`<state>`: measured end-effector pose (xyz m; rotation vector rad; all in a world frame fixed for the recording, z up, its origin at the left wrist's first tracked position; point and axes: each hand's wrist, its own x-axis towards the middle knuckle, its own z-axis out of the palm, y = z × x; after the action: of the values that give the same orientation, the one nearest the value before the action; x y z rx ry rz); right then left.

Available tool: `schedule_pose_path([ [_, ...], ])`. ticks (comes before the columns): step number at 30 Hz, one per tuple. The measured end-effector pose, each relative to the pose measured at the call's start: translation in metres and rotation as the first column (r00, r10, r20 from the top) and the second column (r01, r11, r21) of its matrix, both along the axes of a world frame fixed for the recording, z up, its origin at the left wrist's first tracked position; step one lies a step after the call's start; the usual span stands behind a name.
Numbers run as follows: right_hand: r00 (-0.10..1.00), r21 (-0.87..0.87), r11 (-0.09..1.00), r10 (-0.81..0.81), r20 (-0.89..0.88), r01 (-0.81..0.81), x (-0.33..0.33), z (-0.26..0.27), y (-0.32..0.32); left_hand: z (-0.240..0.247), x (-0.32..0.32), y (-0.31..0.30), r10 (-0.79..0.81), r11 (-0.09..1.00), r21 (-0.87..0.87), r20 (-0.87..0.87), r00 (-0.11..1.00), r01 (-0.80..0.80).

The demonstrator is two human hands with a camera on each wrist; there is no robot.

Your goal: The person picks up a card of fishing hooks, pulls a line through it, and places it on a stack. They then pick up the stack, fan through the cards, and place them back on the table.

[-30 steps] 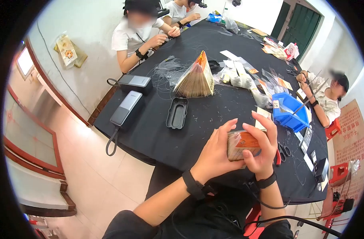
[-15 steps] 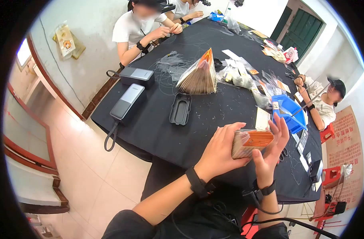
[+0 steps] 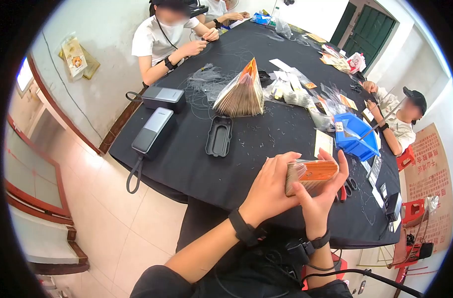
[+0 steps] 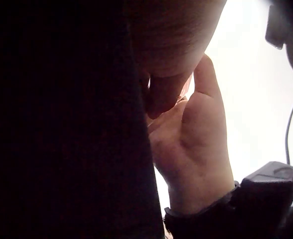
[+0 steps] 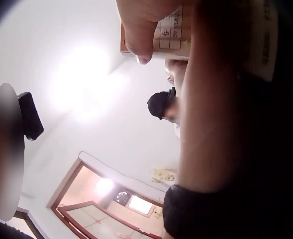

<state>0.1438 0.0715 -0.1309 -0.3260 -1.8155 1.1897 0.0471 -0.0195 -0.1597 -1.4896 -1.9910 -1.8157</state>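
A thick stack of orange-and-white packets (image 3: 313, 174) is held upright between both hands above the table's near edge. My left hand (image 3: 268, 186) grips its left side, fingers behind and thumb below. My right hand (image 3: 323, 203) is curled round the right end, thumb in front and fingers at the far side. The left wrist view is mostly dark, with the right hand (image 4: 196, 129) against bright light. In the right wrist view, part of the stack (image 5: 171, 37) with printed characters shows beside fingers.
On the black table (image 3: 187, 164) stand a fanned packet stack (image 3: 241, 94), a black tray (image 3: 219, 136), two power banks (image 3: 154, 130), a blue bin (image 3: 355, 138), plastic bags (image 3: 296, 94) and scissors (image 3: 351, 185). Several people sit around it.
The right hand's fingers spread away from the stack and now close round its right end again. The stack has tilted so that its orange top edge faces up more. The head view has shifted slightly.
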Motion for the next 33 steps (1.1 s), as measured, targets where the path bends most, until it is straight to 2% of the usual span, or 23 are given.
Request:
schedule_pose_path([
  [2, 0.997, -0.018, 0.997, 0.073, 0.003, -0.073, 0.002, 0.002, 0.005, 0.003, 0.0, -0.001, -0.004, 1.0, -0.008, 0.013, 1.0, 0.004],
  [5, 0.995, 0.001, 0.995, 0.095, 0.025, -0.095, 0.004, 0.002, 0.009, 0.002, 0.0, 0.0, -0.007, 1.0, -0.029, 0.013, 1.0, 0.008],
  [8, 0.999, 0.114, 0.993, 0.031, 0.038, -0.035, 0.001, -0.003, 0.008, 0.004, 0.0, -0.002, -0.021, 0.998, -0.059, 0.037, 0.999, 0.024],
  [12, 1.0, 0.014, 1.0, -0.009, -0.024, 0.01, -0.006, -0.003, -0.001, 0.0, 0.001, 0.003, 0.003, 0.999, 0.043, 0.002, 1.0, -0.003],
  [19, 1.0, 0.038, 0.999, -0.024, -0.005, 0.024, -0.009, -0.008, -0.001, 0.008, 0.007, 0.001, 0.01, 0.998, -0.067, 0.118, 0.993, -0.002],
  [30, 0.999, 0.046, 0.998, -0.044, 0.001, 0.044, -0.011, -0.008, -0.003, 0.004, 0.007, 0.002, 0.039, 0.996, -0.079, 0.105, 0.994, -0.03],
  [33, 0.993, 0.114, 0.986, -0.118, -0.021, 0.119, -0.009, -0.009, -0.007, 0.006, 0.008, 0.001, 0.034, 0.997, -0.067, 0.127, 0.991, -0.025],
])
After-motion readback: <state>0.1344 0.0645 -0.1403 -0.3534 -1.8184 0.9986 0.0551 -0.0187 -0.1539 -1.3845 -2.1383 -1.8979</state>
